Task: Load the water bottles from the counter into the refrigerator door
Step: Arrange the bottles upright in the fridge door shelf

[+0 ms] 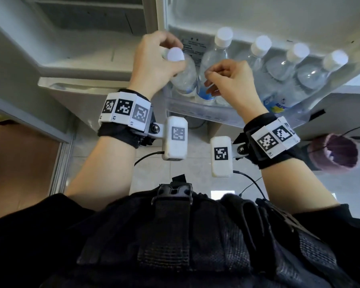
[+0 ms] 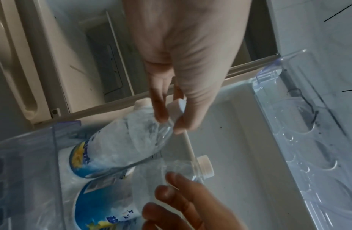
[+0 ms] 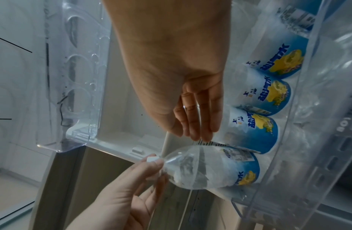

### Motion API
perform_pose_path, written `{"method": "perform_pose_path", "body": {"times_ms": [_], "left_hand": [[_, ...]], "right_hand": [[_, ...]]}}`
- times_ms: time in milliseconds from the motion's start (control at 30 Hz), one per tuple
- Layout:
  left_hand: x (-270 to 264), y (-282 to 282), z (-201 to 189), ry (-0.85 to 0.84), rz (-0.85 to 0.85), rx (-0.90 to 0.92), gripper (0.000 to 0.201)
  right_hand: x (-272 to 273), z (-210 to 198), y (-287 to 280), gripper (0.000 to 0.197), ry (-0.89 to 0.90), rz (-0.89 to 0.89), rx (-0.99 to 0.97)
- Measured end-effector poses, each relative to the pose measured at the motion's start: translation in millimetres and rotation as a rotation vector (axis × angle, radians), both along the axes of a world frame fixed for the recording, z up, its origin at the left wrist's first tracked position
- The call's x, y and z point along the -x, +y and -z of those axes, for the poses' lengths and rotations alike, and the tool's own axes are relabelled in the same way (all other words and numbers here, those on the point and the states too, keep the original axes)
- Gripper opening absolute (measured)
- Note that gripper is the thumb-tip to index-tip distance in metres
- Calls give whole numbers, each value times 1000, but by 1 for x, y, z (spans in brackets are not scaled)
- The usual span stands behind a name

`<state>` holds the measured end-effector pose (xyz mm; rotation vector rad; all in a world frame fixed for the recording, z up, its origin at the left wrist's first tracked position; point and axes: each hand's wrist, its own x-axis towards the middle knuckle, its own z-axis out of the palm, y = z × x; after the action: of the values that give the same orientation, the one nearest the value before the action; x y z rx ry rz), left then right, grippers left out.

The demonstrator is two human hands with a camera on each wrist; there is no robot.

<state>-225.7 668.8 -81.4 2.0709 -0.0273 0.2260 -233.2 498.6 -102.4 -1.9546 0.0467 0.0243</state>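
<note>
My left hand (image 1: 175,64) pinches the white cap and neck of a clear water bottle (image 1: 184,77) with a blue label. The bottle leans at the left end of the clear refrigerator door shelf (image 1: 195,115), with its base down inside. In the left wrist view the left hand (image 2: 169,121) holds this bottle (image 2: 120,144) tilted. My right hand (image 1: 210,82) is beside it, fingers relaxed. Its fingertips (image 2: 171,180) touch the second bottle (image 2: 205,168). Several more capped bottles (image 1: 260,46) stand in a row to the right. Their labels (image 3: 269,96) show in the right wrist view, near the right hand (image 3: 198,132).
The open refrigerator compartment (image 1: 81,38) lies to the left of the door. A second clear door shelf (image 3: 76,77) with round moulded hollows sits above the loaded one. A purple cuff (image 1: 333,151) hangs at the right, and pale floor tiles (image 1: 146,179) lie below.
</note>
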Motion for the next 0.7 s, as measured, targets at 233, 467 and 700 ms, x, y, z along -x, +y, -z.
{"method": "perform_pose_path", "body": {"times_ms": [233, 467, 700], "left_hand": [[-32, -18, 11, -196, -41, 47, 34], [-35, -43, 5, -380, -260, 52, 21], [-15, -113, -15, -401, 8, 167, 12]], "right_hand": [[0, -9, -15, 13, -17, 58, 17], [8, -13, -43, 16, -86, 168, -8], [29, -19, -91, 15, -260, 346, -72]]}}
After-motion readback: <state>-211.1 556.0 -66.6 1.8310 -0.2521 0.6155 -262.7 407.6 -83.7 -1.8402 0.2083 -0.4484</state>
